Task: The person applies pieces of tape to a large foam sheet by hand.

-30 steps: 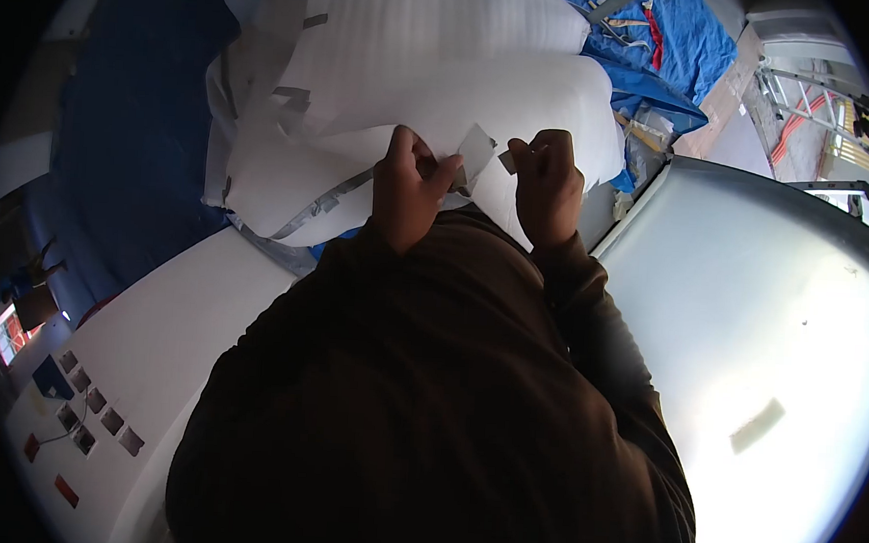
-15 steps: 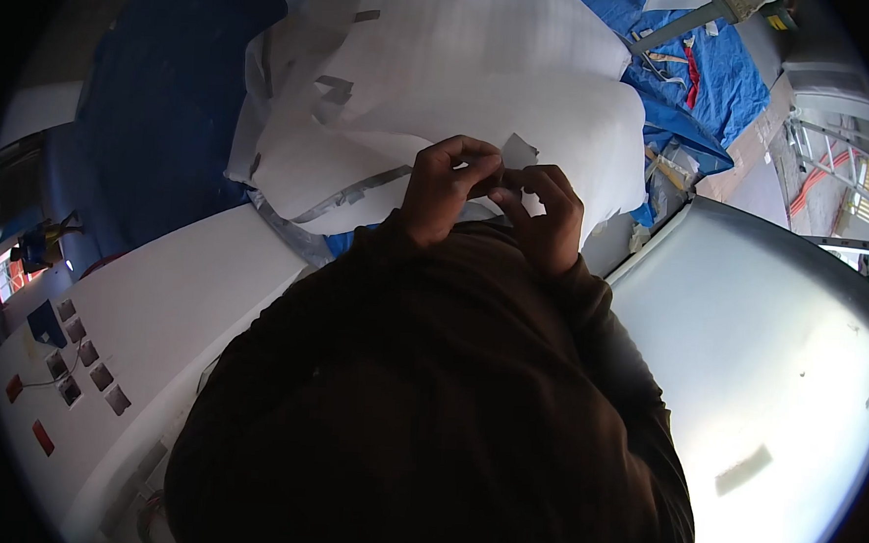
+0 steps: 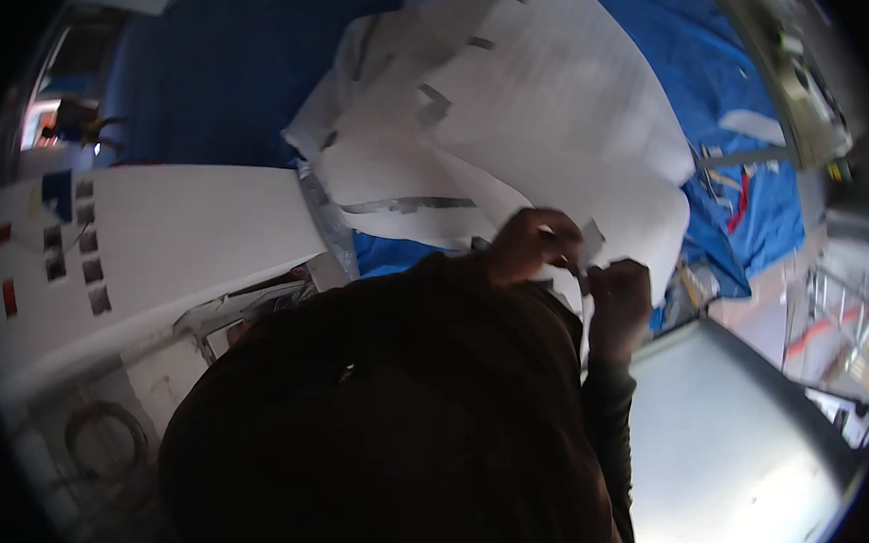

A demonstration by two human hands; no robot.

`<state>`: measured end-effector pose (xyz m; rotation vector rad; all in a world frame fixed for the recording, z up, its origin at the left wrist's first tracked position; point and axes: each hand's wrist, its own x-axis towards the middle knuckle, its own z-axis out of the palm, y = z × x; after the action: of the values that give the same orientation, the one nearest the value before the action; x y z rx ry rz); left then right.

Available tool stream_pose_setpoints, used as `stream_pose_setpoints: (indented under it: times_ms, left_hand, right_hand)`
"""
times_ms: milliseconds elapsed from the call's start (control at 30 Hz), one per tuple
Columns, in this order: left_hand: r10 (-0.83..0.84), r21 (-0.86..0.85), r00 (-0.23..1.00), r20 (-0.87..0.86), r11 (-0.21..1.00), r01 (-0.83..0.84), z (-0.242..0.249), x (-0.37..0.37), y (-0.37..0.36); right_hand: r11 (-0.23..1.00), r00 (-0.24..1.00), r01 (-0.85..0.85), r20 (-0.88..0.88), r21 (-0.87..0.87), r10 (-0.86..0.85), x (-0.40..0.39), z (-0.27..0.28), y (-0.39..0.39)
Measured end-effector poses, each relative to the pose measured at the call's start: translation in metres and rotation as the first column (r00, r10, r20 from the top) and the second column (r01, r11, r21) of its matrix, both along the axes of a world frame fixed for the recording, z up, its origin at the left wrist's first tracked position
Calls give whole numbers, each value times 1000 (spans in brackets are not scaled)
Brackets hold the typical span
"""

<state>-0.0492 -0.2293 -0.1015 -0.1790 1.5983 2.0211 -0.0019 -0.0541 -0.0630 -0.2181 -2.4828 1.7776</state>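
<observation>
My left hand is pinched closed, with a small piece of grey tape standing up from its fingertips. Close by on the right, my right hand has its fingers curled closed, touching a thin dark part of the tape between the two hands. Motion blur hides exactly how the fingers grip it. Both hands are in front of a large white sheet, which bulges and folds. Strips of grey tape lie along its lower edge.
Blue tarp lies on the left, and more blue tarp with scraps on the right. A white panel with dark square samples stands at left. A pale glossy panel lies lower right, near a ladder. A coiled cable is lower left.
The view has turned, so the surroundings appear shifted and tilted. Both hands now appear lower and further right in view, slightly further apart, still at the piece of tape.
</observation>
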Motion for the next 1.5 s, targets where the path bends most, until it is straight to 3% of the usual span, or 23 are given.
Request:
stream_pose_setpoints:
  times_ms: [67,100,167,233,267,433,500,533,600,633,767,833,900,933,967,1033,1133,1200,1300,1367,1433,1467,1500]
  left_hand:
    - [-105,-141,975,-195,987,78,-2,3,-6]
    - [-153,-113,945,-290,986,125,-1,4,-9]
    - [-134,98,990,-38,986,137,27,6,-9]
    - [-163,29,970,-178,985,171,18,5,-7]
    - [-156,40,974,-165,986,164,13,5,-7]
    - [-106,111,978,-180,986,127,12,7,-17]
    - [-103,-32,960,-260,995,98,12,7,-18]
    - [-118,-32,957,-264,993,113,5,5,-19]
    - [-68,34,964,-256,996,80,-6,5,-16]
    - [-24,105,972,-235,993,49,-3,6,-17]
    - [-135,-163,944,-301,983,88,18,0,-21]
    - [-103,-147,955,-279,987,64,12,2,-19]
    - [-114,-69,984,-141,992,105,11,-3,-22]
    - [-160,-91,967,-200,985,145,14,-5,-22]
    - [-219,-75,955,-202,975,208,18,-6,-21]
    - [-237,-110,942,-238,970,217,22,-6,-18]
    - [-229,-180,948,-221,965,191,23,-9,-13]
    - [-296,-182,915,-274,950,253,22,-10,-12]
    - [-372,-235,859,-351,923,304,25,-10,-12]
    - [-317,-102,936,-152,947,304,27,-10,-7]
    - [-373,-171,912,-169,923,345,28,-11,-4]
    - [-397,-237,898,-188,906,351,28,-12,-3]
    - [-420,-238,887,-190,897,374,27,-12,0]
  right_hand:
    - [962,992,51,122,-267,-18,-8,-12,5]
    - [985,995,11,104,-172,7,-10,-21,8]
    - [980,986,-12,163,-198,45,-16,-12,-3]
    - [987,987,-144,77,69,138,-22,-10,-4]
    - [978,989,-73,109,-196,96,-22,-11,-11]
    - [968,967,-171,157,-185,201,-37,-15,-9]
    - [964,959,-261,101,-55,265,-38,-17,-10]
    - [955,951,-197,195,-224,241,-37,-21,-8]
    - [949,951,-241,144,-206,273,-40,-13,-11]
    - [921,936,-218,199,-322,291,-40,-12,-7]
    - [678,823,-265,205,-686,529,-32,-13,14]
    - [357,777,-297,-6,-886,630,-33,-4,23]
    - [378,779,-330,-23,-865,627,-30,3,36]
    - [525,805,-264,115,-809,582,-27,13,41]
    - [725,813,-245,272,-644,516,-27,18,43]
    - [807,797,-534,168,-251,580,-30,6,42]
    - [870,872,-406,165,-280,461,-19,-3,34]
    - [848,873,-461,34,-262,486,-19,-4,38]
    - [850,871,-415,129,-325,475,-9,-3,38]
    - [826,910,-342,60,-448,409,1,-5,32]
    - [808,915,-341,28,-481,402,6,5,31]
    - [897,935,-343,-7,-277,355,11,-11,34]
    - [906,943,-321,-9,-277,331,12,-15,37]
